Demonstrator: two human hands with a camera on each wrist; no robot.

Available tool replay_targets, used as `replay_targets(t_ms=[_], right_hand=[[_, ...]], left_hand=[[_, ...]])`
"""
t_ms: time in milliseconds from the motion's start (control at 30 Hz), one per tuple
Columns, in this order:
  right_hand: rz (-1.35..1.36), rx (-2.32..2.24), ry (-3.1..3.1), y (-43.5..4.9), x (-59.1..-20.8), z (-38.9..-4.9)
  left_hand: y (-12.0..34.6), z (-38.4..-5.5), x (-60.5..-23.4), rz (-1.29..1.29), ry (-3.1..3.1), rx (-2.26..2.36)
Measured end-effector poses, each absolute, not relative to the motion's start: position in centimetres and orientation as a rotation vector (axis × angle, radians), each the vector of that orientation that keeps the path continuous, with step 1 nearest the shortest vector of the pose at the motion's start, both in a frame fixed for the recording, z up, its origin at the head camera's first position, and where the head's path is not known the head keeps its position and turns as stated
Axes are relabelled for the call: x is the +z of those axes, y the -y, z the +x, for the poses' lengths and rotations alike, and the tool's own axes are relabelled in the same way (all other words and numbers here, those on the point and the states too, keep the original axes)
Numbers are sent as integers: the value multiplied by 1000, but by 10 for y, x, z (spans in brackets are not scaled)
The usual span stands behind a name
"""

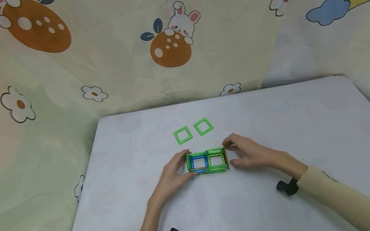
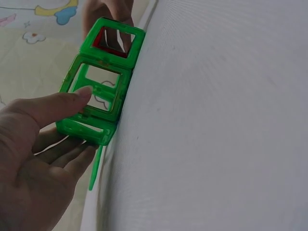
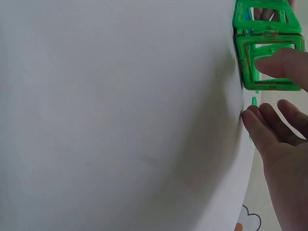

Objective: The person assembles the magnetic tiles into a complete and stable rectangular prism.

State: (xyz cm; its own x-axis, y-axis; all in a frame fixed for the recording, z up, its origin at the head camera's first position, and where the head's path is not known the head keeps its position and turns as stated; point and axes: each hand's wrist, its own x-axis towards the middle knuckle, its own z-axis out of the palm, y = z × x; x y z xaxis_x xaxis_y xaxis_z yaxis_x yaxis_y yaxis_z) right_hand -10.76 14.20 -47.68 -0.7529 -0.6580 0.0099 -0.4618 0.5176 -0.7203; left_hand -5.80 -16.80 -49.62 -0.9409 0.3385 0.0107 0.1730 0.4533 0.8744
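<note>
Two joined open-topped boxes of magnetic tiles (image 1: 217, 169) stand on the table, with green, blue and red square frames showing. My left hand (image 1: 172, 173) grips the left end, its thumb on the near side and its fingers behind, as the left wrist view (image 2: 43, 144) also has it. At the right end, beside a red tile (image 1: 226, 158), my right hand (image 1: 250, 153) holds its thumb and fingers spread apart. In the right wrist view the right thumb (image 3: 284, 65) overlaps a green tile; whether it touches cannot be told.
Behind the boxes, two loose green square tiles, one on the left (image 1: 183, 135) and one on the right (image 1: 203, 126), lie flat. The white-covered table (image 1: 121, 149) meets a printed cloth backdrop (image 1: 118, 61) at its far edge.
</note>
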Motion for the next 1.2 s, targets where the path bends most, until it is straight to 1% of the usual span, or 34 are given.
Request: replay_targets(t_ms=[133, 400, 700, 933, 1200], right_hand=[[-938, -1022, -2553, -140, -478, -115], [-1034, -941, -2620, -130, -479, -133], [-983, -833, -2552, -127, -472, -144], [-1026, -828, -2629, -121, -479, -159], [-917, -798, -2705, -103, -478, -179]], left_hand=[[169, -57, -496, 444, -2519, 1508], [171, -57, -498, 446, -2530, 1516], [172, -56, -495, 454, -2537, 1505], [171, -56, -495, 449, -2539, 1495], [170, -56, -495, 438, -2537, 1483]])
